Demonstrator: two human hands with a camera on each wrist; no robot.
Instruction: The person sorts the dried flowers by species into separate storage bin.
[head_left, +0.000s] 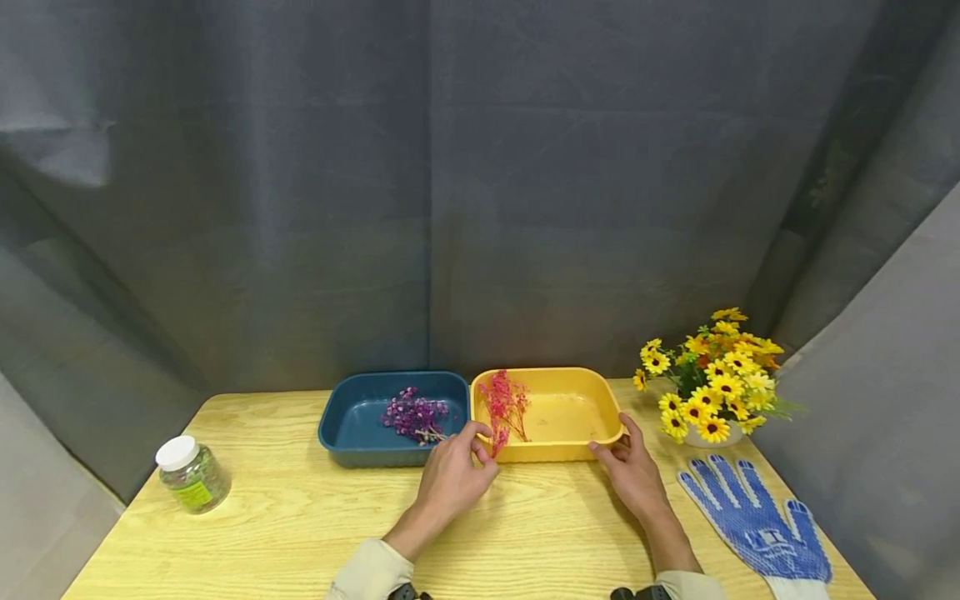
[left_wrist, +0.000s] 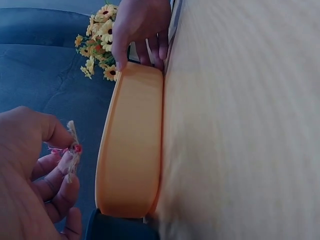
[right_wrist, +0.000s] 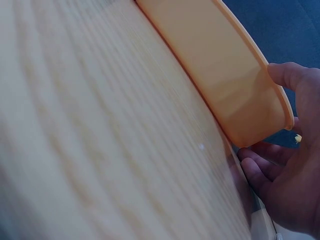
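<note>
My left hand [head_left: 456,472] pinches a small sprig of pink dried flowers [head_left: 501,400] between thumb and fingertips, over the left front corner of the yellow tray [head_left: 555,452]. In the left wrist view, a bit of twine [left_wrist: 74,150] shows at the fingertips with pink beside it. My right hand [head_left: 633,475] holds the tray's right front corner. Its thumb lies on the rim, and the other fingers curl around the outer side, as the right wrist view [right_wrist: 295,165] shows. Purple dried flowers [head_left: 414,415] lie in the dark blue tray [head_left: 375,457], side by side with the yellow one.
A potted bunch of yellow artificial flowers [head_left: 720,392] stands at the right back. In front of it lies a blue and white work glove [head_left: 761,525]. On the left is a clear jar with a white lid [head_left: 193,475]. A grey curtain [head_left: 450,183] hangs behind the table.
</note>
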